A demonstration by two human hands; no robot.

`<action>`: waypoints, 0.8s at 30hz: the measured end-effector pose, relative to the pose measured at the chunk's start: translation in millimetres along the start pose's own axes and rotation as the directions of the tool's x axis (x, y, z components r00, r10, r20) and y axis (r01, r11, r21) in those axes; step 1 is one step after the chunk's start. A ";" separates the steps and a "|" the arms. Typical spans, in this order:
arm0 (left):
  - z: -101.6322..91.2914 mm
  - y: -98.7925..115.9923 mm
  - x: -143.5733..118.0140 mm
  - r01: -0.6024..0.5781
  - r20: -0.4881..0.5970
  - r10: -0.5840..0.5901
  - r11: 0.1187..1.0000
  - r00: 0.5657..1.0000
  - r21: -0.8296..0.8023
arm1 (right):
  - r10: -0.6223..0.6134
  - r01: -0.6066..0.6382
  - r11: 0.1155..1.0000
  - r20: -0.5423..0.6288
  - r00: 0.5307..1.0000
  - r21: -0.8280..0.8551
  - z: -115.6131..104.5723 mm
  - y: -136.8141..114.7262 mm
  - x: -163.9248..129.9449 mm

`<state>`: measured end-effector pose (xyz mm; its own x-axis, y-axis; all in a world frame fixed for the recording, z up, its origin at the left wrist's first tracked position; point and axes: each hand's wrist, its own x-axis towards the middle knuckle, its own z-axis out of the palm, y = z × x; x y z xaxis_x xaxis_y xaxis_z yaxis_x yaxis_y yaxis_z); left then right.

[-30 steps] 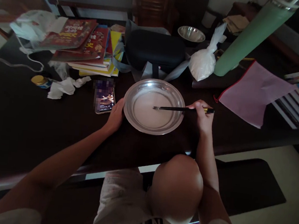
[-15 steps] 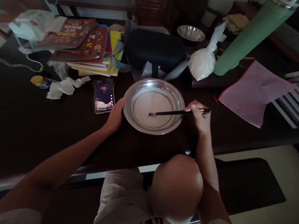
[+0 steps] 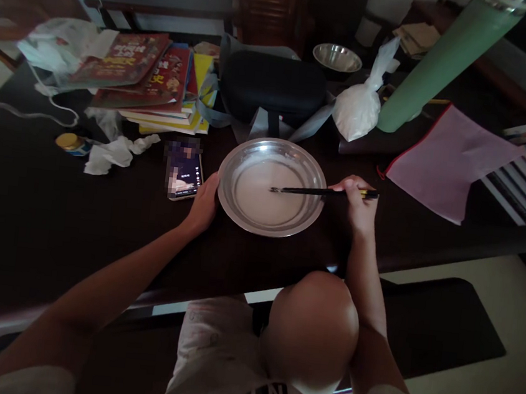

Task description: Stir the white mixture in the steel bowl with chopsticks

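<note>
The left hand (image 3: 204,204) holds the metal bowl (image 3: 269,230) at its left side, thumb at the rim and most of the fingers hidden, so I cannot tell how firmly, while the right hand (image 3: 359,210) has a narrow grip on the black chopsticks (image 3: 305,191) near their gold-marked ends; these slant in over the right rim, their tips at the pale liquid (image 3: 262,206) near the middle of the bowl, which sits on the dark table (image 3: 260,262) in front of the person; a lit phone (image 3: 184,173) lies just beside the left hand, crumpled tissue (image 3: 110,154) farther left, and beyond the bowl are a black case (image 3: 273,85) and a knotted bag (image 3: 356,113) with white contents
</note>
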<state>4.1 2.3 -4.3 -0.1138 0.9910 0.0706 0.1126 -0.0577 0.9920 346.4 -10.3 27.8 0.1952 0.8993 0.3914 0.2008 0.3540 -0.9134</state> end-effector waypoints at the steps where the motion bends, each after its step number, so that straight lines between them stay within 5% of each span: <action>1: 0.0 0.5 -0.1 -0.001 -0.007 0.001 1.000 1.000 0.011 | 0.009 -0.009 1.000 -0.019 1.000 0.012 -0.3 0.1 0.0; 6: -0.4 0.2 -0.6 -0.030 0.006 0.030 0.998 1.000 0.058 | -0.016 0.016 1.000 0.111 0.994 0.001 0.8 -0.6 0.1; 11: -0.4 -0.8 -0.9 -0.027 0.012 0.027 0.999 1.000 0.038 | -0.004 0.004 1.000 -0.019 1.000 0.014 -0.2 -0.3 0.6; 16: 1.0 6.0 -1.9 -0.046 -0.007 0.046 0.998 0.999 0.045 | -0.026 0.026 1.000 0.129 0.991 0.002 0.6 0.0 0.2; 21: 0.6 11.8 -3.8 -0.031 -0.005 0.032 0.996 0.999 0.079 | 0.000 0.001 1.000 -0.026 1.000 0.015 0.1 -0.7 0.4; 24: 0.3 9.5 -3.3 -0.022 -0.003 0.023 0.996 1.000 0.082 | 0.007 -0.007 1.000 0.044 0.999 0.009 0.9 -2.3 0.1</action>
<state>5.8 -1.4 4.8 -0.1142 0.9891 0.0932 0.1953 -0.0697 0.9783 345.1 -10.8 29.8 0.1540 0.9120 0.3802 0.1903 0.3502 -0.9172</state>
